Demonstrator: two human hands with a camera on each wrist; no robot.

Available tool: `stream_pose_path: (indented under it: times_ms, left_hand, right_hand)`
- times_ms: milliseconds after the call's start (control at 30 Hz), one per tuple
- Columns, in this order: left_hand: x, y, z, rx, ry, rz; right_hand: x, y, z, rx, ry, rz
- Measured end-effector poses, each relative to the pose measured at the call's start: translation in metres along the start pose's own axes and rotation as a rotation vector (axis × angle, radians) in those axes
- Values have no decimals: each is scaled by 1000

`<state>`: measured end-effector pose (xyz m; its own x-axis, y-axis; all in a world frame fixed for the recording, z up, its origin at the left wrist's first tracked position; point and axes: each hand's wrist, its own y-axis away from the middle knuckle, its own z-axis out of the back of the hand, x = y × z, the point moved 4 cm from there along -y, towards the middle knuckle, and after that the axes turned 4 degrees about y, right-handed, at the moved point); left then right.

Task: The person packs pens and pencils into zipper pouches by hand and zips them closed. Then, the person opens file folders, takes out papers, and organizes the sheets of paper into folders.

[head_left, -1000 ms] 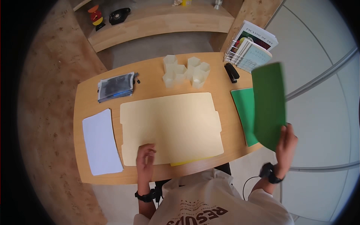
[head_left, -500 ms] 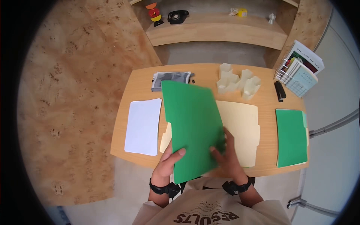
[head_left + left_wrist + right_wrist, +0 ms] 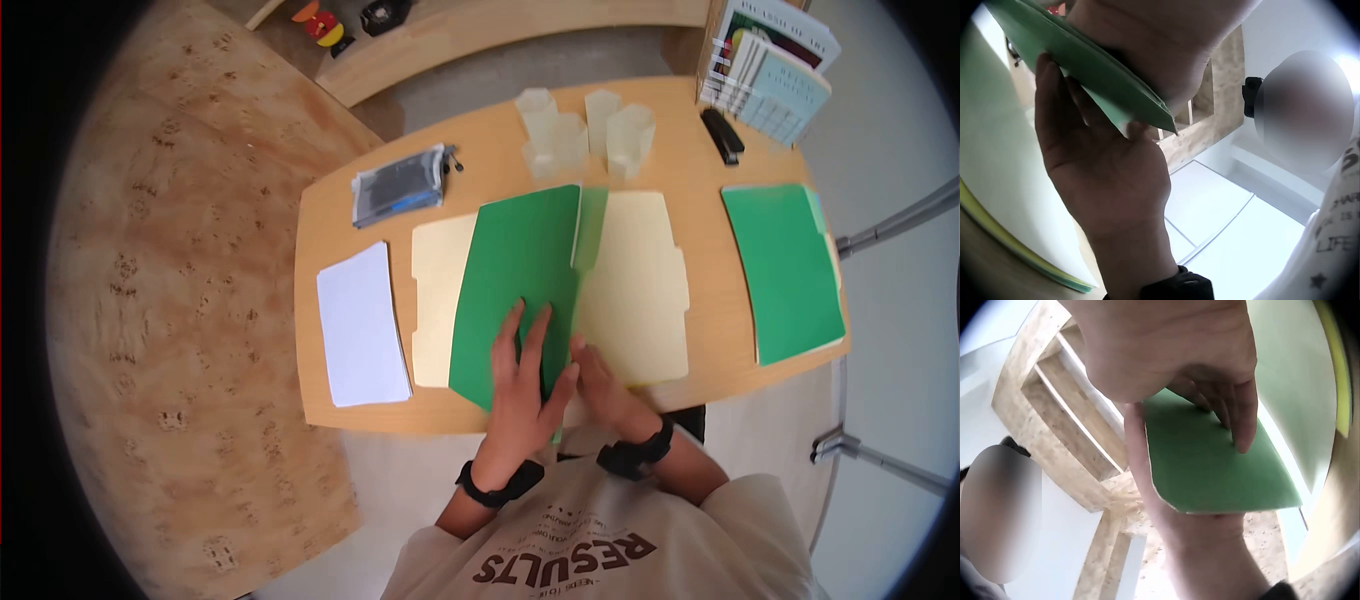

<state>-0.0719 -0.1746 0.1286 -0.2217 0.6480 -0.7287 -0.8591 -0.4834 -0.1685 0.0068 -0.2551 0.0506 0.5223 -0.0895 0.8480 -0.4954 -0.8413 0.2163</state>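
Note:
A green file folder [image 3: 515, 260] stands steeply tilted over a spread cream folder [image 3: 640, 290]. My left hand [image 3: 520, 400] holds it from the left, fingers spread along its broad face and thumb reaching the right edge. On the other side, my right hand [image 3: 605, 390] grips it low, close to the left thumb. In the left wrist view, the right hand's fingers [image 3: 1054, 94] lie along the green sheet. The right wrist view shows the right fingertips [image 3: 1242, 444] against the green surface. A paler green flap [image 3: 592, 225] shows beyond the edge.
White paper [image 3: 360, 325] lies left of the cream folder, another green folder [image 3: 785, 270] to its right. Behind are a dark zip pouch [image 3: 398, 188], translucent hexagonal cups [image 3: 560, 145], a black stapler [image 3: 722, 137] and a wire rack with books [image 3: 770, 90].
The right hand brought the green folder from the right side to the middle, where both hands took it. Since then it has turned more upright, and the left fingers have moved onto its face.

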Motion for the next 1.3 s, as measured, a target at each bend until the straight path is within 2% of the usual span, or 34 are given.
stream_pose_path:
  times_ms: [33,100,167,233,300,333,567,700,1067,1300]
  left_hand:
    - [2,3,-2,27,-4,19]
    - [7,2,1,0,134,77]
    - [17,5,6,-9,143,83]
    - [23,6,13,-23,151,90]
    - [28,6,22,-77,419,221]
    - [24,6,30,-104,425,282]
    - [81,22,31,-62,758,408]
    - [104,36,16,-32,804,422]
    - [116,41,2,-8,874,447]
    - [88,28,-2,25,703,315]
  right_hand:
    - [-1,2,3,-14,-21,-22]
    - [17,1,6,-32,335,244]
    - [14,-4,11,-20,356,214]
    - [27,-4,5,24,503,197]
    - [38,-3,1,5,498,219]
    - [43,-4,-1,-18,500,244]
    - [40,-3,4,-1,601,231]
    - [40,-3,4,-38,618,216]
    - [36,-3,10,-54,697,162]
    - [31,-3,5,-69,657,215]
